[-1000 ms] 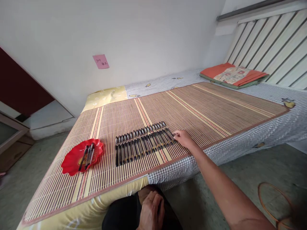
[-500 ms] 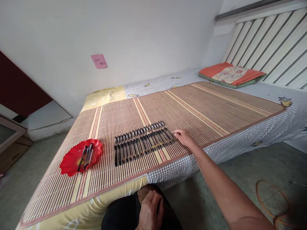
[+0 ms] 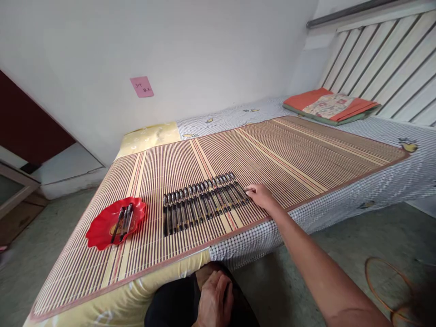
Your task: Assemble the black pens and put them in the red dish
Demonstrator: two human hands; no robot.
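Observation:
A row of several black pens (image 3: 202, 203) lies side by side on a striped bamboo mat (image 3: 289, 154) that covers the bed. My right hand (image 3: 260, 196) rests on the mat at the right end of the row, fingers curled, its fingertips touching the last pen. My left hand (image 3: 215, 300) lies flat on my dark-clad knee below the bed's edge, holding nothing. At the mat's left stands a red scalloped plate (image 3: 102, 229) with a few more pens (image 3: 123, 220) in it.
A folded orange and patterned cloth (image 3: 332, 106) lies at the bed's far right by a slatted headboard (image 3: 388, 59). A pink note (image 3: 142, 86) sticks to the white wall. A thin hoop (image 3: 391, 284) lies on the floor at right.

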